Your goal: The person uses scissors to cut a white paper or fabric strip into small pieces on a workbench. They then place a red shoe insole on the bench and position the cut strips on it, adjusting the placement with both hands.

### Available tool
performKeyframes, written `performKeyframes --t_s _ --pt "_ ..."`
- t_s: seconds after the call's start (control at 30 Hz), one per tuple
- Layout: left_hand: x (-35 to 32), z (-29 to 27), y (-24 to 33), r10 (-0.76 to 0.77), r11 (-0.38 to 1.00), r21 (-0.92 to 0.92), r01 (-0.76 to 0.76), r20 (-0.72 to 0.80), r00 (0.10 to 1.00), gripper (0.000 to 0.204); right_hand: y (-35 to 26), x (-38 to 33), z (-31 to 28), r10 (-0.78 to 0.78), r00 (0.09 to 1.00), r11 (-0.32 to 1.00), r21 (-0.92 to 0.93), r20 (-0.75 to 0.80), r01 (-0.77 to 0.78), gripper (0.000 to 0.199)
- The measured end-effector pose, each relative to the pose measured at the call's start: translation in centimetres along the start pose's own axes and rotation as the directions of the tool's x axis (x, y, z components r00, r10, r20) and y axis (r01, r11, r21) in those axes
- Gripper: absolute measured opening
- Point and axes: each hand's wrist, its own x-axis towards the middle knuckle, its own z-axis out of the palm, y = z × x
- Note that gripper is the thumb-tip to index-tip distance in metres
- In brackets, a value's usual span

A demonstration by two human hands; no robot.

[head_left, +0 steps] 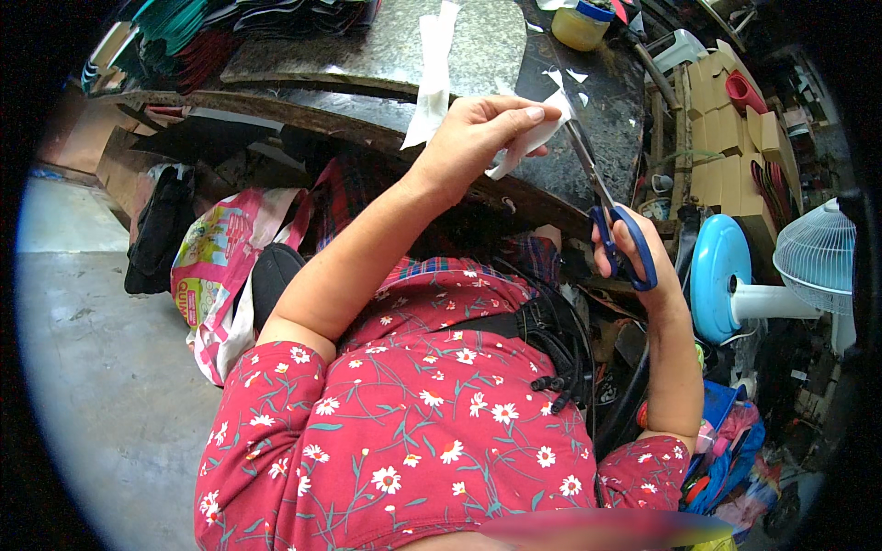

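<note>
Between the fingertips of our left hand (pixel 482 138), we are pinching a white piece (pixel 542 135), while the fingers of our right hand (pixel 636 242) are gripping the blue-handled scissors (pixel 601 185) through their loops. The blades (pixel 581 145) are pointing up just beside our left fingertips, white scraps (pixel 577 75) are lying beyond those fingers on the dark tabletop (pixel 608 129), and 1 long white strip (pixel 434 73) is lying to their left

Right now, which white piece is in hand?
The piece pinched in the left hand, by the scissors; the long strip and small scraps lie on the bench, unheld.
</note>
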Motion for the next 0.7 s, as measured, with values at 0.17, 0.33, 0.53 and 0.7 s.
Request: performKeyframes --t_s 0.17,0.33,0.53,0.7 --pt "0.5 -0.5 0.3 -0.001 0.999 0.034 0.0 0.026 1.0 0.031 0.4 0.2 -0.5 0.03 0.998 0.999 0.036 -0.052 -0.028 0.053" --pt "-0.2 -1.0 0.4 -0.044 0.999 -0.007 0.044 0.002 0.999 0.028 0.9 1.0 -0.9 0.104 0.988 0.994 0.039 -0.11 -0.1 0.042" --pt "-1.5 -0.7 0.7 -0.053 0.993 0.108 0.049 0.038 0.998 0.031 -1.7 4.4 -3.9 -0.187 0.888 0.497 -0.82 -0.42 -0.283 0.038" --pt "-1.2 -0.7 1.1 0.003 1.0 0.001 -0.003 -0.029 1.0 0.036 -3.0 7.8 -4.6 -0.229 0.919 0.556 -0.818 -0.322 -0.148 0.034"
